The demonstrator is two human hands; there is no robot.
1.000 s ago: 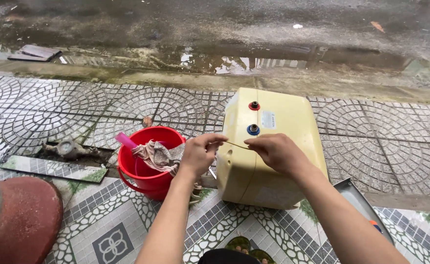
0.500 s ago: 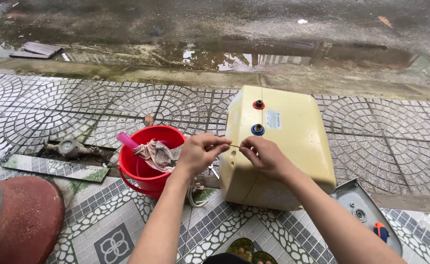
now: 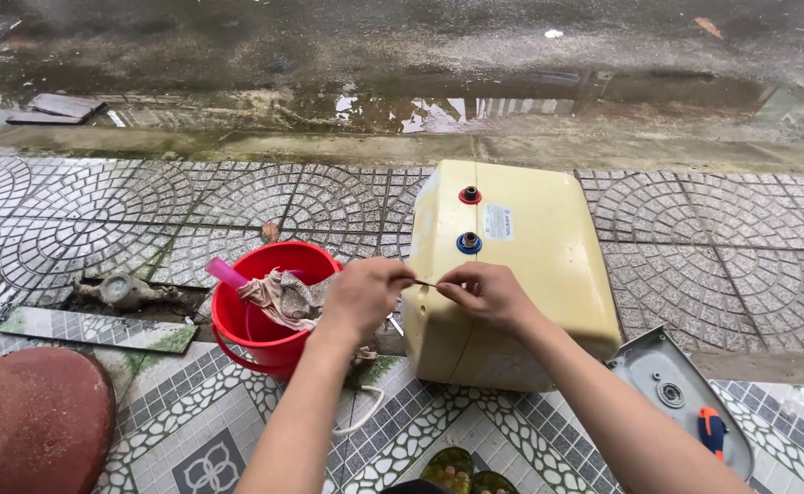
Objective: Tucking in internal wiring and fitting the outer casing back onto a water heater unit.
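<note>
Both hands [image 3: 365, 295] [image 3: 484, 295] pinch something thin, too small to identify

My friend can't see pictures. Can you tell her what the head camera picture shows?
Two bare hands, the left hand and right hand, pinch a thin strip between them above a pale yellow water heater lying on patterned paving. A red bucket holding a rag stands left of it.

Single head view: looks steeply down and forward from above, close over the left hand [image 3: 363, 295] and right hand [image 3: 484, 295]; wet road [image 3: 402, 46] lies beyond them.
</note>
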